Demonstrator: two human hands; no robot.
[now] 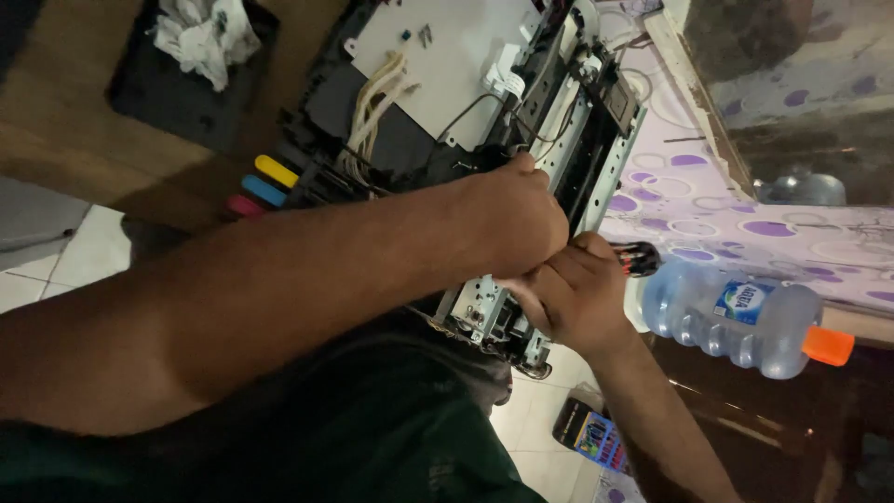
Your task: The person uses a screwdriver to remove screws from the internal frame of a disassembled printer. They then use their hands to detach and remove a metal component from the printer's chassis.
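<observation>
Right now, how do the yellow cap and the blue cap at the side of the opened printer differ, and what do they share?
The yellow cap sits higher in the picture, farther from the person; the blue cap lies just below it, next to a pink cap. The yellow cap shows almost its full length, while the blue cap looks slightly shorter. Both are rounded, elongated, tilted the same way, and stand in one row on the opened printer. Neither hand touches them.

Opened printer (466, 121) centre; bottle (726, 317) lying right of it; rag (205, 33) on tray (158, 102) left.
</observation>
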